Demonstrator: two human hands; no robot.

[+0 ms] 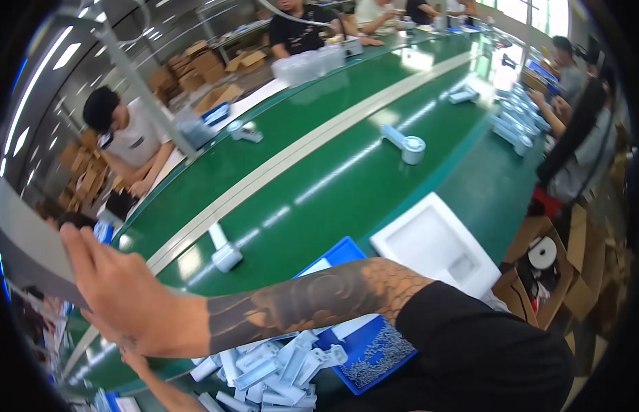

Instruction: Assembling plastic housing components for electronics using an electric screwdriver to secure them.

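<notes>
- Right hand (137,299): grip closed on edge of long smooth pale-grey panel (31,237), far left.
- Left hand (132,358): mostly hidden under right hand; can't tell its grip.
- Loose pale-blue plastic pieces (268,374): heaped near side of right forearm (299,299).
- Blue plastic tray (371,331), small silvery parts (381,357) inside: just right of heap.
- White rectangular foam tray (436,233): beyond forearm, by glossy green surface (319,189).
</notes>
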